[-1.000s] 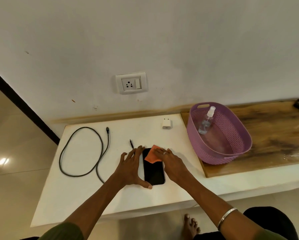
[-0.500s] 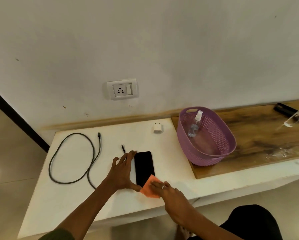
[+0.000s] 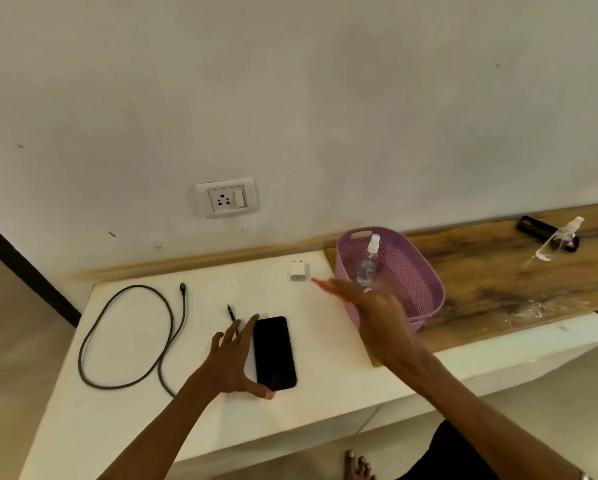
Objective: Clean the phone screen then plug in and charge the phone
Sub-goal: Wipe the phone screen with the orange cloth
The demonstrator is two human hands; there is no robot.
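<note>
A black phone (image 3: 275, 353) lies face up on the white tabletop (image 3: 328, 396). My left hand (image 3: 230, 365) braces it from the left, with the thumb at its near corner and the index finger at its far corner. My right hand (image 3: 377, 313) is lifted and blurred in front of the purple basket (image 3: 420, 271). A sliver of orange cloth (image 3: 320, 283) shows at its fingertips. The white charger adapter (image 3: 299, 270) sits just left of that hand. A dark cable (image 3: 131, 336) lies looped at the left, one end (image 3: 231, 311) near my left fingers. The wall socket (image 3: 226, 198) is above.
A clear spray bottle (image 3: 368, 263) stands in the basket. On the wooden board (image 3: 498, 282) to the right lie another spray bottle (image 3: 557, 239) and a black object (image 3: 532, 228). The tabletop's front edge runs close below the phone. A bare foot (image 3: 358, 465) shows on the floor.
My right hand wiped the orange cloth down the screen, then lifted off and swung up and right toward the basket. My left hand stayed against the phone.
</note>
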